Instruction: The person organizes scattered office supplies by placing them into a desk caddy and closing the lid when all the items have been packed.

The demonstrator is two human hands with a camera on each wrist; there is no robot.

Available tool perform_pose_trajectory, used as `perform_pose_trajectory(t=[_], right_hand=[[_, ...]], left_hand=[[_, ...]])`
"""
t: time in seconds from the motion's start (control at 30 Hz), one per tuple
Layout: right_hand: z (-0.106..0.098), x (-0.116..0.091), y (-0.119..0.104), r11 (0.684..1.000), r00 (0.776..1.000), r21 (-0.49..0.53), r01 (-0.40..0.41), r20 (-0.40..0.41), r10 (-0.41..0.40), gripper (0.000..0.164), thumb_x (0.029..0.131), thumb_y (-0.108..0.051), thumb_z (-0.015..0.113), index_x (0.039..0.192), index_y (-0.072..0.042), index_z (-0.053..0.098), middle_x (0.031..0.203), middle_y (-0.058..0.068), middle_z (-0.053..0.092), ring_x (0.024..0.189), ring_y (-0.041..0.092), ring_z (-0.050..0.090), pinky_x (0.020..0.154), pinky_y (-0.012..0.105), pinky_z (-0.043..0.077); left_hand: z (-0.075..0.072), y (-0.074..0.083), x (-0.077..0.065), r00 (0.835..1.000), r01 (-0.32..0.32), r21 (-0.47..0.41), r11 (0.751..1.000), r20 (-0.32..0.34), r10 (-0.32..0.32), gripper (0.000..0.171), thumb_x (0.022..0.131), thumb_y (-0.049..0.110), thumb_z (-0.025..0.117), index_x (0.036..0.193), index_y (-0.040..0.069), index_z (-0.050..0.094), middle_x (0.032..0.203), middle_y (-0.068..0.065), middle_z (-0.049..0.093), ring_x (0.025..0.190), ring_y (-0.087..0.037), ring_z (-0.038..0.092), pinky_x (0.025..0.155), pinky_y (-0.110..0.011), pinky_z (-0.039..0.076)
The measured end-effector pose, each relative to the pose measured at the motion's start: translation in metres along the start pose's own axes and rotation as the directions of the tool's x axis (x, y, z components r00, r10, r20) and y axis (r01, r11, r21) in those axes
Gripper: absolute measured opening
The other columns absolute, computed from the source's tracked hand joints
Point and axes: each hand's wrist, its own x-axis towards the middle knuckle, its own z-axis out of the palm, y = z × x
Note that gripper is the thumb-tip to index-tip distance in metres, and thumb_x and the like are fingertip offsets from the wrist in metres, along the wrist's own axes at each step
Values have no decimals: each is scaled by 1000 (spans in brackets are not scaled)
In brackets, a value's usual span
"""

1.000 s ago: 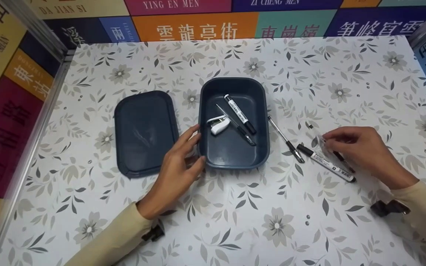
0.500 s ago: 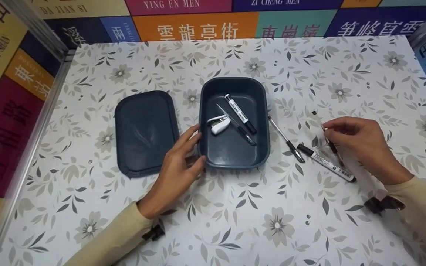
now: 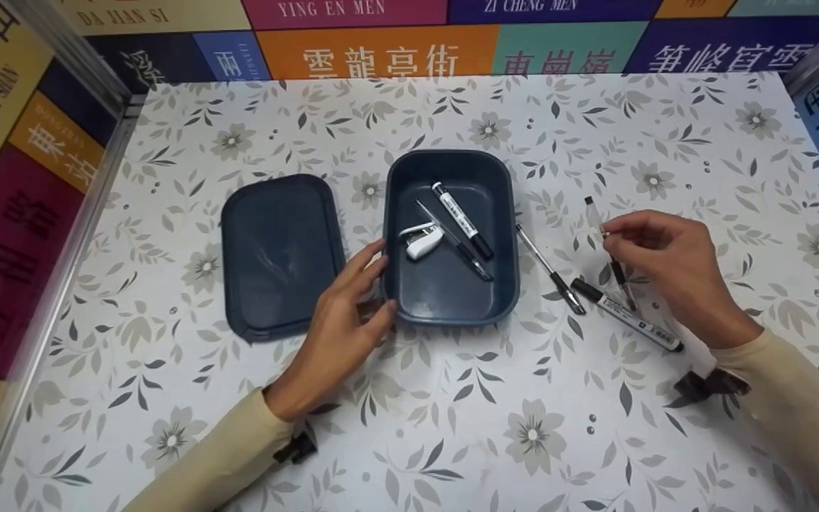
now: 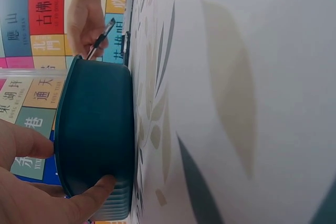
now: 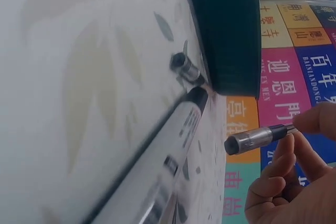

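Note:
My left hand [image 3: 342, 327] rests against the left wall of a dark blue plastic box [image 3: 445, 306]. Its thumb [image 4: 97, 195] touches the outside of the box in the left wrist view. Between thumb and fingertips, my right hand [image 3: 672, 267] pinches a clear-barrelled gel pen [image 3: 619, 276], raised off the table to the right of the box. Below that pen lie a white marker [image 3: 630, 316] with a black cap and another gel pen [image 3: 548, 270]. Inside the box are a small white stapler [image 3: 424, 243], a black-and-white marker [image 3: 458, 217] and a pen [image 3: 472, 262].
The box's dark blue lid [image 3: 278, 263] lies flat to its left. A floral cloth [image 3: 466, 427] covers the table. Panels with printed lettering [image 3: 381, 57] stand along the back and sides.
My right hand has lifted the gel pen from beside the marker and moved it up and slightly left. My left hand stays at the box.

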Motion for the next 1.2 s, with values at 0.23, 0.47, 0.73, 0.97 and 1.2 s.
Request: perform_pose_trajectory(t=[0.23, 0.47, 0.73, 0.97, 1.2], right_hand=[[21, 5, -7, 996, 999, 87, 34, 15, -35, 20, 95, 9, 78, 115, 13, 78, 96, 3, 80, 84, 14, 71, 73, 17, 59], [42, 10, -16, 994, 997, 87, 69, 23, -72, 18, 94, 10, 76, 112, 10, 79, 97, 5, 79, 85, 16, 70, 75, 19, 58], [67, 16, -26, 993, 995, 81, 83, 44, -87, 19, 93, 9, 73, 110, 8, 80, 92, 6, 78, 80, 15, 68, 69, 19, 55], [83, 20, -33, 992, 995, 97, 82, 55, -87, 20, 91, 8, 73, 110, 7, 81, 89, 6, 76, 77, 15, 67, 67, 20, 53], [97, 27, -40, 987, 989, 111, 117, 74, -126, 18, 91, 8, 74, 108, 7, 81, 88, 8, 77, 78, 15, 68, 70, 22, 56]], left_hand=[[0, -1, -1, 1000, 9, -16, 1000, 2, -9, 60, 100, -9, 68, 158, -10, 50, 176, -7, 38, 130, -35, 70, 86, -36, 67], [0, 0, 0, 1000, 1, -13, 1000, -8, -1, 61, 99, -10, 68, 157, -10, 52, 175, -8, 39, 134, -35, 67, 93, -35, 66], [0, -1, -2, 1000, 7, -21, 1000, -7, -7, 61, 100, -9, 68, 158, -11, 50, 176, -10, 38, 140, -37, 63, 99, -35, 64], [1, -1, -1, 1000, 21, -44, 999, -3, -21, 61, 100, -9, 67, 159, -11, 49, 176, -9, 38, 133, -36, 68, 95, -36, 66], [1, -2, 0, 1000, 16, -28, 999, -9, -16, 61, 100, -9, 68, 159, -10, 50, 176, -7, 38, 142, -34, 61, 98, -34, 64]])
